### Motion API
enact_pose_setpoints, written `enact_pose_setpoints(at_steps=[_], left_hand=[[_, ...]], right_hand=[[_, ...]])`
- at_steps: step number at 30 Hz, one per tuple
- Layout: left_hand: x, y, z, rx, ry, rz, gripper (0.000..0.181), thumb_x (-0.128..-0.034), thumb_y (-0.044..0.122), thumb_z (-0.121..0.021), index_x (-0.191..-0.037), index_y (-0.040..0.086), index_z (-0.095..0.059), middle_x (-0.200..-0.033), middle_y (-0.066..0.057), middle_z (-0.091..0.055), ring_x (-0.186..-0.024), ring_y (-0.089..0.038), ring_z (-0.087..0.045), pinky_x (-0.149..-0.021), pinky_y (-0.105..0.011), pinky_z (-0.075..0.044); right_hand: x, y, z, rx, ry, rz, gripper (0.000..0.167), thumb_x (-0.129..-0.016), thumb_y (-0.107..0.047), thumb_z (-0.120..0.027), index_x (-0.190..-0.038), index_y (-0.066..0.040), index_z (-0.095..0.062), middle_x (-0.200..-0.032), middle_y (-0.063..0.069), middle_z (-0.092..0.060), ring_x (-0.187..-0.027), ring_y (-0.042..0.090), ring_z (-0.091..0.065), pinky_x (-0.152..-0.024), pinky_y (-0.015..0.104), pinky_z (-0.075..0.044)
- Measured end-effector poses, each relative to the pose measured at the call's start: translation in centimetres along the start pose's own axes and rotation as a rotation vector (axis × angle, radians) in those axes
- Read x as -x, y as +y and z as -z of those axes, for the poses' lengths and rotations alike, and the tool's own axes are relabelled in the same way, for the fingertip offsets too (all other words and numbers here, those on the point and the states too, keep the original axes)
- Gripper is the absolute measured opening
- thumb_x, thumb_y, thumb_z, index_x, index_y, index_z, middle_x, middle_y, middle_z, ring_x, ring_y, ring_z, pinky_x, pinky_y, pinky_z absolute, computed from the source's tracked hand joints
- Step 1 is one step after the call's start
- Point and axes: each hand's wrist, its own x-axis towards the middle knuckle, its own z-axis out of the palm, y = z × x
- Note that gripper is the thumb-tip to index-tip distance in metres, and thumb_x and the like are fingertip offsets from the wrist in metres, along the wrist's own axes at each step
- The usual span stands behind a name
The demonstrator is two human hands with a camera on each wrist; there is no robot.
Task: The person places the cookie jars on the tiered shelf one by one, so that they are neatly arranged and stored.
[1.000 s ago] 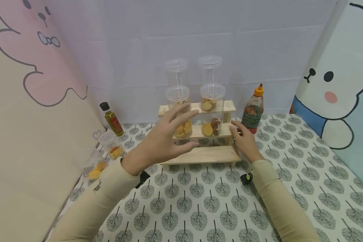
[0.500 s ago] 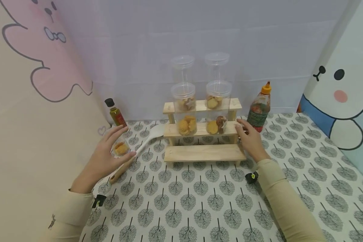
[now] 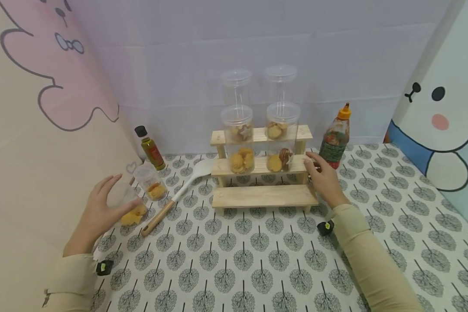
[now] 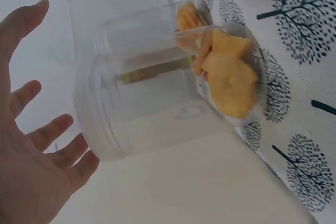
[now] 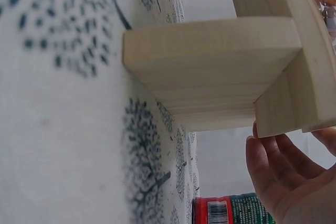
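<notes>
My left hand [image 3: 101,211] is held with thumb and fingers apart around the near side of a clear lidded jar of yellow cookies [image 3: 131,213] at the table's left. In the left wrist view, a gap shows between the left hand [image 4: 42,150] and the jar's lid [image 4: 97,108]. At the right end of the wooden three-step rack [image 3: 263,196], my right hand [image 3: 325,180] has its fingertips at the middle step. The right wrist view shows the fingers [image 5: 281,163] touching the wooden upright [image 5: 278,108]. Cookie jars stand on the middle step [image 3: 239,160] and top step [image 3: 274,132].
Behind the left jar is another cookie jar [image 3: 154,186], with an oil bottle [image 3: 152,151] behind it. A white spatula with a wooden handle [image 3: 157,219] lies between the jars and the rack. A sauce bottle [image 3: 334,141] stands right of the rack.
My left hand has moved from in front of the rack, leftward and down past the rear jar, to the nearer left jar. My right hand has stayed at the rack's right end.
</notes>
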Motion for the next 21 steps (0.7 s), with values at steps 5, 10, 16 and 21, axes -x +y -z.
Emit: enact_pose_setpoints(at_steps=[5, 10, 16, 21], left_hand=[[0.4, -1.6, -0.2, -0.014, -0.004, 0.074, 0.101, -0.0828, 0.043, -0.080, -0.161, 0.019, -0.020, -0.163, -0.026, -0.012, -0.144, -0.056, -0.014, -0.101, -0.083, -0.018], [0.5, -2.9, -0.8, 0.014, -0.001, 0.127, 0.102, -0.0835, 0.045, -0.079, -0.161, 0.020, -0.018, -0.164, -0.026, -0.006, -0.143, -0.058, -0.012, -0.100, -0.084, -0.017], [0.6, -3.9, -1.5, 0.019, 0.017, 0.159, 0.101, -0.0865, 0.047, -0.075, -0.161, 0.016, -0.014, -0.162, -0.030, -0.005, -0.142, -0.060, -0.012, -0.101, -0.083, -0.018], [0.5, -4.3, -2.0, 0.037, 0.043, 0.163, 0.100, -0.0867, 0.043, -0.076, -0.161, 0.015, -0.015, -0.160, -0.032, -0.010, -0.140, -0.060, -0.018, -0.103, -0.081, -0.019]], right_hand=[[-0.1, 0.0, 0.0, 0.013, -0.004, -0.005, 0.061, -0.100, -0.061, -0.040, -0.153, -0.030, -0.040, -0.133, 0.023, -0.057, -0.103, 0.038, -0.063, -0.086, 0.057, -0.052], [-0.2, 0.0, 0.0, 0.026, 0.001, -0.004, 0.061, -0.100, -0.060, -0.040, -0.153, -0.029, -0.040, -0.133, 0.023, -0.058, -0.103, 0.038, -0.063, -0.085, 0.057, -0.053], [-0.3, 0.4, -0.1, 0.031, -0.001, 0.003, 0.061, -0.100, -0.061, -0.040, -0.153, -0.030, -0.040, -0.130, 0.022, -0.059, -0.102, 0.037, -0.063, -0.084, 0.055, -0.053], [-0.2, 0.4, -0.1, 0.027, -0.004, -0.004, 0.062, -0.100, -0.062, -0.040, -0.153, -0.031, -0.041, -0.129, 0.020, -0.059, -0.101, 0.036, -0.063, -0.084, 0.053, -0.052]])
